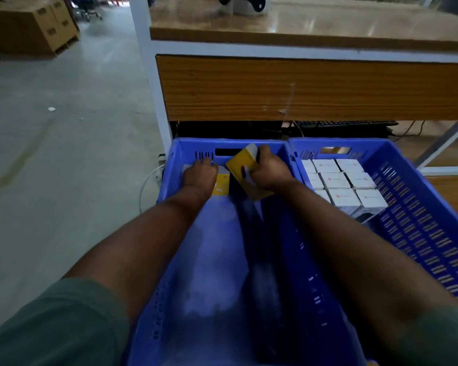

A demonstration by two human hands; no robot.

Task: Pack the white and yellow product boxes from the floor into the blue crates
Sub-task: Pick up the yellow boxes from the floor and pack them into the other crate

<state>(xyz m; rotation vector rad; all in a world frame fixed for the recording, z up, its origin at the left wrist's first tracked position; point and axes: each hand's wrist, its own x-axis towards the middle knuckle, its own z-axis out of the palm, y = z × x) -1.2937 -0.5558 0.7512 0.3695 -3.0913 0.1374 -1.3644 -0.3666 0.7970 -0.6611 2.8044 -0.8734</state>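
Note:
Two blue crates stand side by side on the floor under a wooden workbench. In the left crate [209,260], my right hand [269,171] grips a tilted yellow and white box [242,165] near the far wall. My left hand [200,174] rests palm down on a box lying flat at the crate's far end; a yellow box face [221,184] shows just beside it. Whether the left hand grips anything is unclear. The right crate [421,220] holds several white boxes [341,184] packed upright in rows at its far left.
The wooden workbench [315,85] with a white metal frame overhangs the crates' far ends. Cables and a keyboard sit in the dark gap below it. Grey concrete floor [64,154] stretches to the left, with cardboard cartons [32,25] far off.

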